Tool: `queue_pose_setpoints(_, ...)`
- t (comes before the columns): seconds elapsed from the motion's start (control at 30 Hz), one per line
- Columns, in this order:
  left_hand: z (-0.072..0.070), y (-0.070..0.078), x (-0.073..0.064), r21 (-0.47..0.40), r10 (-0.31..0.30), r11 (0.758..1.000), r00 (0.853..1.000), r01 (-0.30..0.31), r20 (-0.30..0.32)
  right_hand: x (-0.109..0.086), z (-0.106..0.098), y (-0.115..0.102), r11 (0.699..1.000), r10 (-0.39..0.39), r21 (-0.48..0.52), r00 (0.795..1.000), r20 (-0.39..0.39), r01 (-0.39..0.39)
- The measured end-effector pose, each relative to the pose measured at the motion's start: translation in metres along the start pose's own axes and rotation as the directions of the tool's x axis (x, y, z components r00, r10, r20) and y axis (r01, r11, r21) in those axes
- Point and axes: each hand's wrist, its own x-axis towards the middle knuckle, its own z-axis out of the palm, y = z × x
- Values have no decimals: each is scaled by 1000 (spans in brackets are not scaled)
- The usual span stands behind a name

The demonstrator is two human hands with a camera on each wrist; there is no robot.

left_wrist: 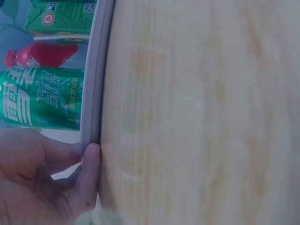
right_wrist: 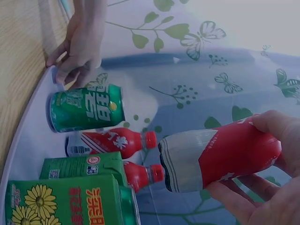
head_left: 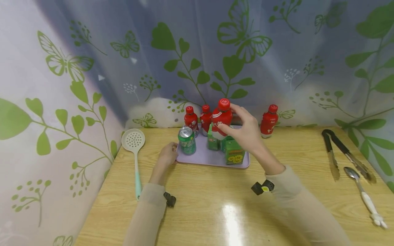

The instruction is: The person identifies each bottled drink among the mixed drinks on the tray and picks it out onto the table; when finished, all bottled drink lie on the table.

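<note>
My right hand [head_left: 246, 131] grips a red bottle [head_left: 222, 118] with a white lower part and holds it above a lilac tray [head_left: 201, 158]. In the right wrist view the thumb and fingers wrap the red part of that bottle [right_wrist: 229, 152], its base pointing toward the tray's drinks. My left hand [head_left: 167, 155] pinches the tray's left rim; the left wrist view shows thumb and finger on the rim [left_wrist: 93, 93]. On the tray stand a green can [head_left: 187, 140] near that hand, two red bottles [head_left: 191, 118] behind, and green drink cartons [head_left: 234, 152] at the right.
Another red bottle [head_left: 269, 121] stands right of the tray by the curtain. A slotted skimmer [head_left: 135, 147] lies at the left. Black-handled tongs [head_left: 344, 150] and a spoon [head_left: 364, 194] with a white handle lie at the right. A patterned curtain borders the table's back.
</note>
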Motion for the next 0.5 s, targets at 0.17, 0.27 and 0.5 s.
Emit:
queue_pose_setpoints(0.17, 0, 0, 0, 10, 9, 1000, 1000, -9, -5, -2, -17, 5, 1000, 24, 0, 999, -33, -24)
queue_pose_setpoints(0.27, -1, -1, 0, 11, 10, 1000, 1000, -10, -3, -2, -26, 10, 999, 34, -15, 998, -62, -35)
queue_pose_setpoints(0.5, -2, 0, -1, -5, -6, 1000, 1000, 6, 5, -7, -55, 26, 996, 46, -72, 990, -137, -56)
